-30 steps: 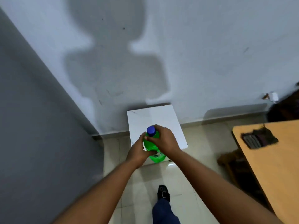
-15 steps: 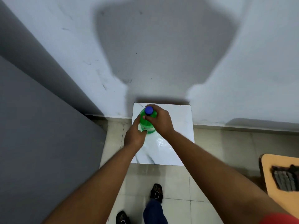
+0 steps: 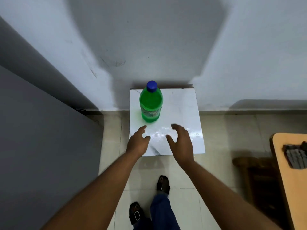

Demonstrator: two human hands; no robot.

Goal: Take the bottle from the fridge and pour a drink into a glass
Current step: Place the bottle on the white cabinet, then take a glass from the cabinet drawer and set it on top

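My green plastic bottle with a blue screw cap [image 3: 151, 103] stands upright on the white marble-topped stand [image 3: 182, 105]. Left hand [image 3: 137, 143] and right hand [image 3: 180, 143] hover open, empty (probably full, heavy, slick); I'd grip mid-body.

A small white marble-patterned desk [image 3: 181, 113] stands on the pale tiled floor [image 3: 232, 130], its far edge against the wall. A green bottle [image 3: 150, 105] with a blue cap [image 3: 151, 85] stands upright on the desk's far left part; the rest of the glossy top is bare. At the right edge, a wooden desk [image 3: 292, 188] carries a dark, blurred object [image 3: 295, 156].
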